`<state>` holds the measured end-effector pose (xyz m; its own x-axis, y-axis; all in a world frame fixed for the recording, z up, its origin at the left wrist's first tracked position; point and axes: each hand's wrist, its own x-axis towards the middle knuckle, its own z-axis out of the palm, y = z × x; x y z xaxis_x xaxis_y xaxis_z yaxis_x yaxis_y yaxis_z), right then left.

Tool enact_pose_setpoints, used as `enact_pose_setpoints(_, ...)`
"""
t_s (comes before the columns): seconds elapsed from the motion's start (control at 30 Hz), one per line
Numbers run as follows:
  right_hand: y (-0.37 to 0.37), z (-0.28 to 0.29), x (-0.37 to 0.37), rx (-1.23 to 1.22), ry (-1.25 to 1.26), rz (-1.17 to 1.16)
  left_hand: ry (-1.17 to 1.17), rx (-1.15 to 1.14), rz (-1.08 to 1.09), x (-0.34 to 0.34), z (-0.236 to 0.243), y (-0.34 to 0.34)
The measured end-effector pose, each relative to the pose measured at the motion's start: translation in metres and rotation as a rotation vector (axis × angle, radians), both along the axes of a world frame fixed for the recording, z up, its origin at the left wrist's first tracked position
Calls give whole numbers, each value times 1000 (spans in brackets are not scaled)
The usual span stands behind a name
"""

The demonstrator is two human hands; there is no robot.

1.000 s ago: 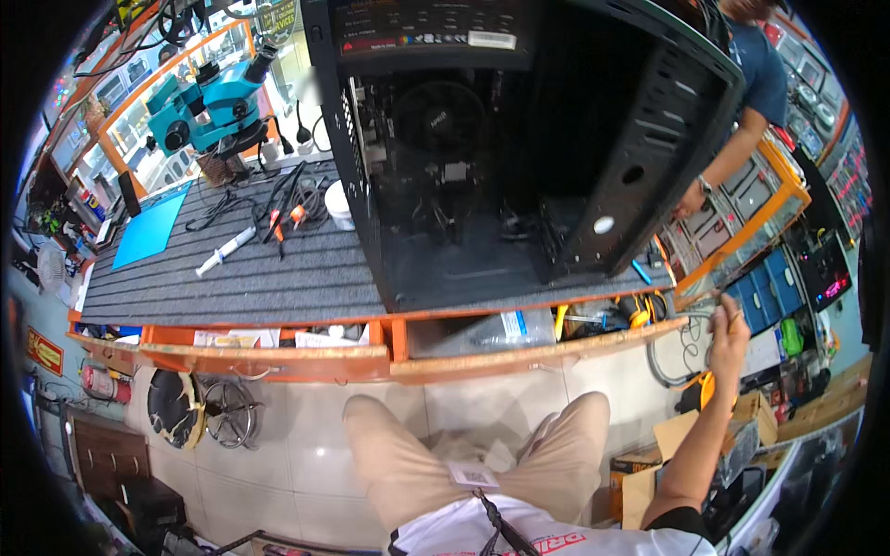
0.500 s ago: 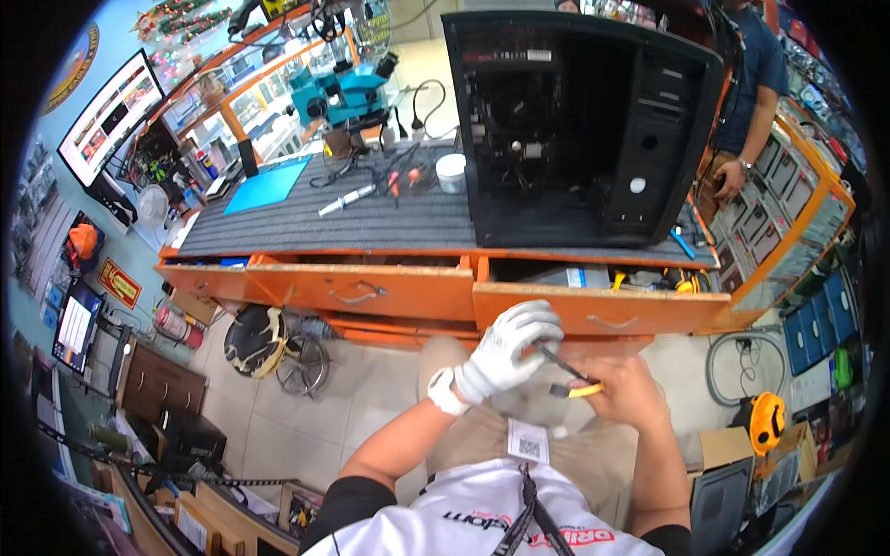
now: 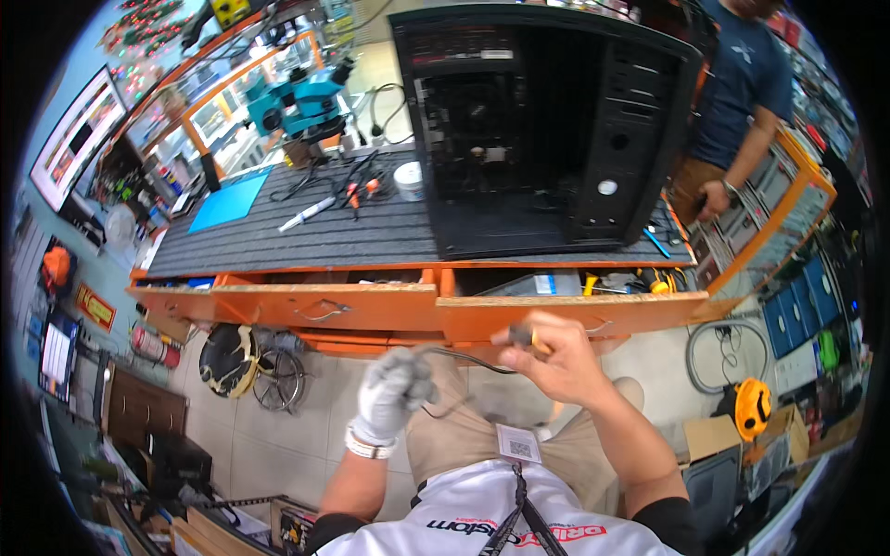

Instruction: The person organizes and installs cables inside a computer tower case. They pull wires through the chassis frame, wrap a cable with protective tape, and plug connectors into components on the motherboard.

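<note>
My left hand (image 3: 391,394), in a pale glove, is closed on a thin dark cable (image 3: 473,360) low in front of the bench, slightly blurred. The cable runs across to my bare right hand (image 3: 561,357), whose fingers grip a dark object with a yellow part (image 3: 527,339), apparently an end of that cable. Above both hands a black computer case (image 3: 627,120) stands upright on the bench's ribbed grey mat (image 3: 297,243), its side open and its interior in shadow.
Open orange drawers (image 3: 324,303) front the bench. A teal microscope (image 3: 301,97), blue pad (image 3: 229,199) and tangled leads sit left of the case. Another person (image 3: 737,83) stands right of it. A stool (image 3: 227,361), boxes (image 3: 695,435) and a yellow-black object (image 3: 751,408) are on the floor.
Both hands have come together below the bench since a second ago. Since half a second ago they have drawn apart, my left moving left, with the cable now stretched loosely between them.
</note>
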<state>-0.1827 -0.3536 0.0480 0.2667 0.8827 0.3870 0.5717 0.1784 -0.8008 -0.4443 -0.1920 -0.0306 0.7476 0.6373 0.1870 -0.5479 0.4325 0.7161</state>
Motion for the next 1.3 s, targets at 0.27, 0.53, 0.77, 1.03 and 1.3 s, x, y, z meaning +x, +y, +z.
enact_pose_setpoints(0.27, 252, 113, -43, 383, 258, 366, 482, 740, 583, -79, 153, 144)
enact_pose_setpoints(0.53, 392, 14, -55, -42, -628, -83, 1078, 1710, 643, -35, 120, 356)
enact_pose_setpoints(0.77, 349, -108, -51, -135, -694, -138, 1068, 1526, 945, -12, -35, 380)
enact_pose_setpoints(1.03, 334, -109, -46, -179, -603, -111, 701, 865, 1280, -24, -47, 395)
enact_pose_setpoints(1.3, 260, -82, -78, 306, -562, -145, 969, 1020, 1228, -25, -45, 399)
